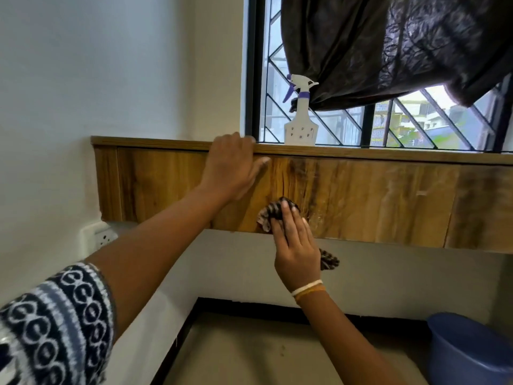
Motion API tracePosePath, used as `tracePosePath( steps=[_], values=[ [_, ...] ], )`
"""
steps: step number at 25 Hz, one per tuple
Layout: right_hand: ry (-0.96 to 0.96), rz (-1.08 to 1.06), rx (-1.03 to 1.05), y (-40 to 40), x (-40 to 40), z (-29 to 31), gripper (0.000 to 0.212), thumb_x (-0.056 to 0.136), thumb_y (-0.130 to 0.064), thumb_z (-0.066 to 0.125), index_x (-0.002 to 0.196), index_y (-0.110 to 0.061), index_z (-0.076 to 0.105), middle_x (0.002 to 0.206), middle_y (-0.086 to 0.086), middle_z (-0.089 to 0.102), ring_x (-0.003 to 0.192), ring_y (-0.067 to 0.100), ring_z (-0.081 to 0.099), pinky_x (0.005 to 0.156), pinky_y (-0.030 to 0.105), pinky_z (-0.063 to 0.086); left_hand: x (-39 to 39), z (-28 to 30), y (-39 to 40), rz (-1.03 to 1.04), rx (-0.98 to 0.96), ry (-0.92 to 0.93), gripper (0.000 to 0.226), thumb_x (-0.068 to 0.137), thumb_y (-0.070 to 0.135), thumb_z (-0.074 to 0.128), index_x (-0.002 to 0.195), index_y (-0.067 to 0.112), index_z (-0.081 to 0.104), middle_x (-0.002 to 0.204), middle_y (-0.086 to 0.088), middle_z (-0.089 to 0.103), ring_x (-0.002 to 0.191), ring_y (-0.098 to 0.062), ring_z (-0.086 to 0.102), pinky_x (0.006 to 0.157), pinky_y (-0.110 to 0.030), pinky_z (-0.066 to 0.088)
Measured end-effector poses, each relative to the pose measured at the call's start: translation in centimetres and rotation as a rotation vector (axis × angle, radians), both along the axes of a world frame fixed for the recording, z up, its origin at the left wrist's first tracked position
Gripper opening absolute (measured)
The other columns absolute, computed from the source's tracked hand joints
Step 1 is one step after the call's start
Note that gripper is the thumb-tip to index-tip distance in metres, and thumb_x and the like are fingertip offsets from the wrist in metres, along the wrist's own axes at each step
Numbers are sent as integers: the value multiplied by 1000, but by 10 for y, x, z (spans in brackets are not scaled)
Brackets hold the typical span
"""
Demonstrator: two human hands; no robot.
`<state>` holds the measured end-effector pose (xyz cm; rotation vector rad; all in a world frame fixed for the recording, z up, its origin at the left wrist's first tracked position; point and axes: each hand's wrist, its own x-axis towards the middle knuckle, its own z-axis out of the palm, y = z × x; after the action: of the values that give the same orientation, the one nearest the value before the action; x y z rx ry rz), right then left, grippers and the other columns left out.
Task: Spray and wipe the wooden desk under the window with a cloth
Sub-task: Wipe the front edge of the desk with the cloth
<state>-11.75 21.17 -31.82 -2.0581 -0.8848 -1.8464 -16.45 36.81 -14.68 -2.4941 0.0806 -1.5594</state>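
A wooden desk panel runs under the window, with a narrow wooden top ledge. My right hand presses a dark checked cloth flat against the panel's lower middle; another part of the cloth hangs out to the right of the hand. My left hand rests on the ledge, fingers hooked over its top and thumb lying on the panel. A white spray bottle with a purple trigger stands upright on the ledge by the window, to the right of my left hand.
A dark curtain hangs bunched over the barred window. A blue plastic tub sits on the floor at lower right. A white wall socket is left of the panel. Below the panel the white wall steps out.
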Motion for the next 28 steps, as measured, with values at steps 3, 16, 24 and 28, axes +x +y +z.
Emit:
tracePosePath(
  steps=[3, 16, 24, 28],
  values=[
    [44, -40, 144, -52, 10, 1, 41, 99, -2, 34, 134, -4, 55, 154, 21, 33, 140, 38, 37, 100, 55, 48, 15, 20, -40, -173, 94, 108, 50, 99, 54, 30, 108, 13, 57, 97, -4, 61, 80, -15, 50, 70, -29, 39],
    [127, 20, 200, 20, -15, 28, 41, 99, -17, 44, 137, -7, 53, 160, 17, 23, 146, 36, 26, 116, 47, 30, 11, 52, -17, -427, -6, 321, 43, 99, 48, 43, 132, 27, 60, 119, -5, 69, 101, -23, 60, 76, -29, 36],
    [89, -143, 762, -124, 24, 69, 36, 98, -7, 39, 128, 1, 58, 153, 22, 37, 136, 41, 43, 104, 52, 45, 12, 49, 1, -269, 114, 313, 65, 87, 65, 15, 142, 43, 42, 119, -6, 68, 101, -25, 60, 68, -29, 36],
    [198, -115, 1103, -107, 19, 110, 40, 102, -17, 38, 134, 1, 53, 156, 24, 30, 140, 41, 36, 109, 50, 40, 13, 49, 1, -249, 120, 295, 65, 87, 67, 12, 141, 46, 41, 116, -4, 69, 98, -25, 62, 66, -28, 38]
  ],
)
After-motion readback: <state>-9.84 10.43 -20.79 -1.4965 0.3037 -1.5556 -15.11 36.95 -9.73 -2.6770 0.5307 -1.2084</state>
